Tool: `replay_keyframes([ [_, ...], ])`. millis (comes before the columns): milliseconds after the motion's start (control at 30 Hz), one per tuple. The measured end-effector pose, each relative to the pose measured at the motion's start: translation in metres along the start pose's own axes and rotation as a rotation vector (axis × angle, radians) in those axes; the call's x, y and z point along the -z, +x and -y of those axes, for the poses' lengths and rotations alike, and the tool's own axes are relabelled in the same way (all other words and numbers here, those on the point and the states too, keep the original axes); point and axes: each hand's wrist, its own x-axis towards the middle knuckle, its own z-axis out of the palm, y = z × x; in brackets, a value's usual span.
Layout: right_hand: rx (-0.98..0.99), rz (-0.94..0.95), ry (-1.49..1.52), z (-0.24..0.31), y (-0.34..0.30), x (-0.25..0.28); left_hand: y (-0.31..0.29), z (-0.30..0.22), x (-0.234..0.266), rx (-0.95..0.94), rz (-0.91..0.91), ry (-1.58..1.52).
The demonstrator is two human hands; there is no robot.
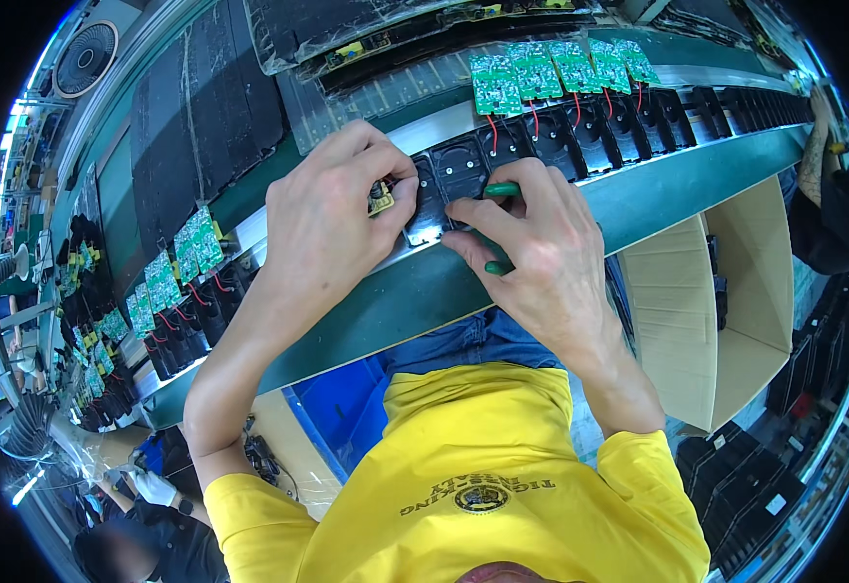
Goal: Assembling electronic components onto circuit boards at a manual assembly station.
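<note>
My left hand (332,209) is closed, its thumb and bent fingers pinching a small circuit board (380,204) with yellow parts. That board is over the row of black plastic casings (461,163) at the bench's near edge. My right hand (541,233) is closed on a green-handled hand tool (501,189). Its two green handles stick out between my fingers, while the working end is hidden. The thumb and forefinger of this hand are at a casing, close to the circuit board; whether they touch the casing I cannot tell.
Green circuit boards (533,76) on red wires lie behind the casings to the right; more boards (196,243) sit at left. A dark flat panel (206,117) lies beyond. An open cardboard box (672,301) stands below the bench (376,335). Other people are at lower left and far right.
</note>
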Motion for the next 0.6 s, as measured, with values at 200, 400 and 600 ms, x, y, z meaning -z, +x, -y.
replay_keyframes([
  [200, -0.006, -0.005, 0.001, 0.001, 0.0, 0.0, 0.0, 0.0, -0.003, -0.043, -0.031, 0.061],
  [400, -0.007, 0.0, -0.001, 0.001, 0.0, 0.0, 0.0, -0.002, -0.004, -0.066, -0.038, 0.072],
  [600, 0.013, 0.012, -0.021, 0.002, 0.001, 0.004, 0.0, -0.004, -0.011, -0.092, -0.063, 0.09],
])
